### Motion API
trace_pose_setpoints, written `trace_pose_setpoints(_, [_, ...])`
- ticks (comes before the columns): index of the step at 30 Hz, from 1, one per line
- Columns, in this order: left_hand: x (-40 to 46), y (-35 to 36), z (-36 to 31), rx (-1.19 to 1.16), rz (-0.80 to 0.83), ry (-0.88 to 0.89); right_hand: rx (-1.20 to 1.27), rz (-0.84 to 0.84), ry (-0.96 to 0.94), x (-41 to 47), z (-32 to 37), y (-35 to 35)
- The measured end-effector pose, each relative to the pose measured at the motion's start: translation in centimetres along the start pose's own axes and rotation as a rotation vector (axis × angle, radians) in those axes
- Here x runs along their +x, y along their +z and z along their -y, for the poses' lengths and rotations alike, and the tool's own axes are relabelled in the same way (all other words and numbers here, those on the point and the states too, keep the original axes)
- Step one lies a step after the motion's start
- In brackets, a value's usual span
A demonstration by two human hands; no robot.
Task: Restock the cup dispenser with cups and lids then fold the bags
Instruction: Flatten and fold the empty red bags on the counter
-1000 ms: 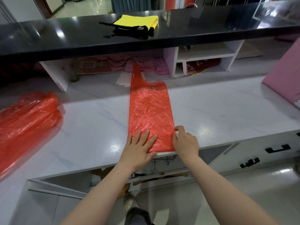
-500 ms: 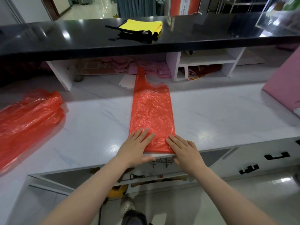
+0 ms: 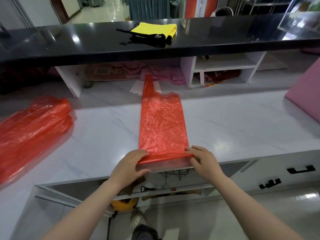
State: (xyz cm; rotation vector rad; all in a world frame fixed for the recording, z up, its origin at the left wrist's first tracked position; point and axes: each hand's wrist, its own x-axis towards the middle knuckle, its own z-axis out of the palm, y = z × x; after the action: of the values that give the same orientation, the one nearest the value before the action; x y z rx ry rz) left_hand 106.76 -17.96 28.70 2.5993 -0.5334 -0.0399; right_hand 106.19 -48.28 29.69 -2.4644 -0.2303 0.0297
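Bag-folding step, first fold/roll starting at the near end. Red bag (image 3: 161,123) lies flat on the white bench (image 3: 233,125), centre, bottom hem at the bench's front edge. Long axis runs straight away from the person; handles point to the far side, toward the shelf under the black counter.

Left hand (image 3: 129,166) and right hand (image 3: 203,161) sit at the two near corners, fingers curled, pinching the hem, which is turned up into a narrow band. Both hold the bag, nothing else.

Next move probably needs both hands advancing evenly so the fold stays square to the long axis; thin film, likely to skew or trap air.

More red bags (image 3: 32,127) piled at far left, well apart.
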Motion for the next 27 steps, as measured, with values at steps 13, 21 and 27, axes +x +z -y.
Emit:
trace_pose_setpoints(13, [1.5, -0.2, -1.0, -0.387, -0.258, -0.376, 0.222, -0.099, 0.275, 2.3, 1.0, 0.2])
trace_pose_setpoints(21, [1.8, 0.1, -1.4, -0.460, -0.359, -0.485, 0.166, -0.227, 0.308, 2.7, 1.6, 1.0])
trace_pose_setpoints(27, [1.4, 0.6, -1.9, -0.431, -0.431, -0.527, 0.061, -0.270, 0.302, 3.2, 1.4, 1.7])
